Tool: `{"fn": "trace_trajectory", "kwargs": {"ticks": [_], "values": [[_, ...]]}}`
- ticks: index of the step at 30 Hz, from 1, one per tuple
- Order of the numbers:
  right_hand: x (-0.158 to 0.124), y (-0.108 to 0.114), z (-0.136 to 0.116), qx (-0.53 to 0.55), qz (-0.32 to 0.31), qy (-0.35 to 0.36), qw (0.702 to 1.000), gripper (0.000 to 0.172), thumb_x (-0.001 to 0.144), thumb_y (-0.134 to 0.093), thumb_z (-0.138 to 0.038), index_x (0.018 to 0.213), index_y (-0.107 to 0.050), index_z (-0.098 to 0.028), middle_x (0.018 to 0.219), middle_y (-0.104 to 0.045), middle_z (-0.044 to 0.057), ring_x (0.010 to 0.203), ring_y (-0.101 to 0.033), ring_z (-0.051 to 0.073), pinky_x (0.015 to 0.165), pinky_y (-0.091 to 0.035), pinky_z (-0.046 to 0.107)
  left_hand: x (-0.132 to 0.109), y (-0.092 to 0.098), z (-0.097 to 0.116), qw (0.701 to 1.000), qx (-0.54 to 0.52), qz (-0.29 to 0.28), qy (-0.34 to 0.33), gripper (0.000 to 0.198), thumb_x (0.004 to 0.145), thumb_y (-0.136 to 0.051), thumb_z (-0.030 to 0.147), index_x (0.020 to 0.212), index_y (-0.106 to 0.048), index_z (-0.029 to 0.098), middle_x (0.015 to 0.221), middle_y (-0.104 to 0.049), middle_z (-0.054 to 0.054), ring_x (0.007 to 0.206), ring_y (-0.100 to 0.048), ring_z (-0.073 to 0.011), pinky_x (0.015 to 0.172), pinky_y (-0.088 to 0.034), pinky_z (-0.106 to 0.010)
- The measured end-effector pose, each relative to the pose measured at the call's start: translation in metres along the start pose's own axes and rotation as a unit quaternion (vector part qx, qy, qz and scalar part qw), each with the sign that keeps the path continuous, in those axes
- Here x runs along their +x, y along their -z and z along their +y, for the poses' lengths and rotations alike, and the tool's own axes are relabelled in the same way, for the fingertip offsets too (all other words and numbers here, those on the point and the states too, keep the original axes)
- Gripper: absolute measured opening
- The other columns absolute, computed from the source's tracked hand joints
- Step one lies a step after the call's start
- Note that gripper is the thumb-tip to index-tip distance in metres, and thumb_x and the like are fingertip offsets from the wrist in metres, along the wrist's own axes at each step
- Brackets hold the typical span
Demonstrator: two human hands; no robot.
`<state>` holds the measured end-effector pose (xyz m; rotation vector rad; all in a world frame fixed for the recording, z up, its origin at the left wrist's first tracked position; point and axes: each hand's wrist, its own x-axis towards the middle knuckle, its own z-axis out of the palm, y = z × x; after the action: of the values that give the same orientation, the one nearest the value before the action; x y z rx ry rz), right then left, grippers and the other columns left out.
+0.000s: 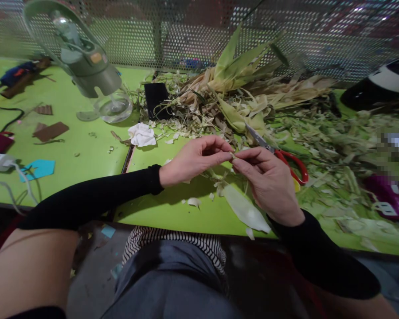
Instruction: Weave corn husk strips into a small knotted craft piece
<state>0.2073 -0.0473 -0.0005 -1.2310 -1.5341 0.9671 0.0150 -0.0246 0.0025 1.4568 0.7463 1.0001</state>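
Observation:
My left hand (pixel 197 160) and my right hand (pixel 269 181) meet over the green table (pixel 166 208), fingertips almost touching. Thumb and forefinger of each are pinched on a thin, pale strip of corn husk (pixel 232 155), mostly hidden by the fingers. Below them a broad pale piece of husk (pixel 244 207) lies flat near the table's front edge, with small scraps (pixel 194 202) to its left. Red-handled scissors (pixel 291 165) rest just behind my right hand, blades pointing away to the left.
Behind my hands lie heaped husks (pixel 232 79), many shreds and a dark phone-like slab (pixel 157 101). Crumpled white tissue (pixel 142 134) sits left of them. Further left stands a green-lidded clear bottle (pixel 96 71). A perforated metal panel (pixel 186 35) borders the back.

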Motion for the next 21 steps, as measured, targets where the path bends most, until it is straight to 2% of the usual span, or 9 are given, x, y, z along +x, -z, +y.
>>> {"fn": "trace_trajectory", "kwargs": {"ticks": [3, 5, 7, 9, 11, 15, 19, 21], "values": [[-0.002, -0.002, -0.006, -0.069, -0.001, 0.040, 0.997, 0.016, 0.085, -0.075, -0.036, 0.092, -0.071, -0.022, 0.085, -0.072, 0.001, 0.071, -0.066, 0.015, 0.066, -0.056, 0.030, 0.000, 0.000, 0.001, 1.000, 0.026, 0.008, -0.003, 0.014, 0.088, -0.066, 0.026, 0.092, -0.062, 0.013, 0.085, -0.065, -0.002, 0.070, -0.053, -0.0069, 0.064, -0.042, -0.022], [-0.003, -0.004, -0.010, -0.135, 0.008, 0.095, 0.986, 0.013, 0.086, -0.074, -0.033, 0.091, -0.070, -0.022, 0.087, -0.073, 0.003, 0.074, -0.067, 0.017, 0.071, -0.057, 0.033, -0.001, -0.001, 0.003, 0.998, 0.059, 0.015, -0.011, 0.006, 0.086, -0.063, 0.018, 0.090, -0.062, 0.014, 0.079, -0.063, 0.000, 0.068, -0.052, -0.0063, 0.064, -0.042, -0.021], [-0.005, -0.005, -0.013, -0.191, 0.015, 0.143, 0.971, 0.009, 0.087, -0.072, -0.030, 0.090, -0.070, -0.022, 0.086, -0.073, 0.003, 0.074, -0.067, 0.018, 0.071, -0.056, 0.035, -0.002, -0.002, 0.004, 0.995, 0.092, 0.022, -0.024, 0.004, 0.083, -0.062, 0.012, 0.086, -0.062, 0.014, 0.077, -0.063, 0.001, 0.068, -0.053, -0.0063, 0.065, -0.042, -0.021], [-0.006, -0.005, -0.014, -0.209, 0.012, 0.158, 0.965, 0.006, 0.090, -0.069, -0.028, 0.089, -0.070, -0.022, 0.084, -0.073, 0.003, 0.071, -0.066, 0.017, 0.068, -0.055, 0.034, -0.002, -0.003, 0.006, 0.993, 0.111, 0.029, -0.032, 0.006, 0.081, -0.062, 0.009, 0.084, -0.061, 0.014, 0.076, -0.064, 0.001, 0.068, -0.054, -0.0063, 0.066, -0.043, -0.021], [-0.007, -0.005, -0.013, -0.191, 0.014, 0.148, 0.970, 0.007, 0.091, -0.067, -0.027, 0.089, -0.070, -0.022, 0.083, -0.073, 0.002, 0.069, -0.066, 0.017, 0.065, -0.055, 0.034, -0.002, -0.005, 0.007, 0.995, 0.087, 0.037, -0.017, 0.006, 0.081, -0.063, 0.010, 0.085, -0.061, 0.014, 0.077, -0.063, 0.001, 0.069, -0.054, -0.0063, 0.067, -0.043, -0.022], [-0.007, -0.008, -0.009, -0.144, 0.047, 0.134, 0.979, 0.007, 0.091, -0.068, -0.029, 0.089, -0.070, -0.022, 0.083, -0.073, 0.002, 0.069, -0.067, 0.017, 0.063, -0.056, 0.033, 0.001, -0.007, 0.009, 0.996, -0.027, 0.045, 0.065, 0.013, 0.084, -0.069, 0.019, 0.090, -0.060, 0.013, 0.083, -0.064, 0.000, 0.069, -0.055, -0.0063, 0.067, -0.045, -0.023], [-0.009, -0.014, -0.004, -0.136, 0.075, 0.179, 0.972, 0.004, 0.090, -0.068, -0.025, 0.087, -0.069, -0.022, 0.081, -0.071, 0.001, 0.068, -0.065, 0.016, 0.062, -0.055, 0.032, 0.001, -0.009, 0.008, 0.989, -0.082, 0.025, 0.118, 0.009, 0.086, -0.067, 0.019, 0.087, -0.061, 0.012, 0.078, -0.062, 0.001, 0.066, -0.054, -0.0053, 0.069, -0.045, -0.024], [-0.010, -0.016, -0.004, -0.154, 0.069, 0.192, 0.967, 0.004, 0.090, -0.067, -0.025, 0.086, -0.068, -0.023, 0.083, -0.071, 0.002, 0.072, -0.065, 0.017, 0.065, -0.055, 0.033, 0.001, -0.010, 0.008, 0.988, -0.082, 0.024, 0.129, 0.006, 0.085, -0.065, 0.016, 0.083, -0.060, 0.013, 0.074, -0.061, 0.003, 0.064, -0.053, -0.0043, 0.068, -0.044, -0.023]]}}
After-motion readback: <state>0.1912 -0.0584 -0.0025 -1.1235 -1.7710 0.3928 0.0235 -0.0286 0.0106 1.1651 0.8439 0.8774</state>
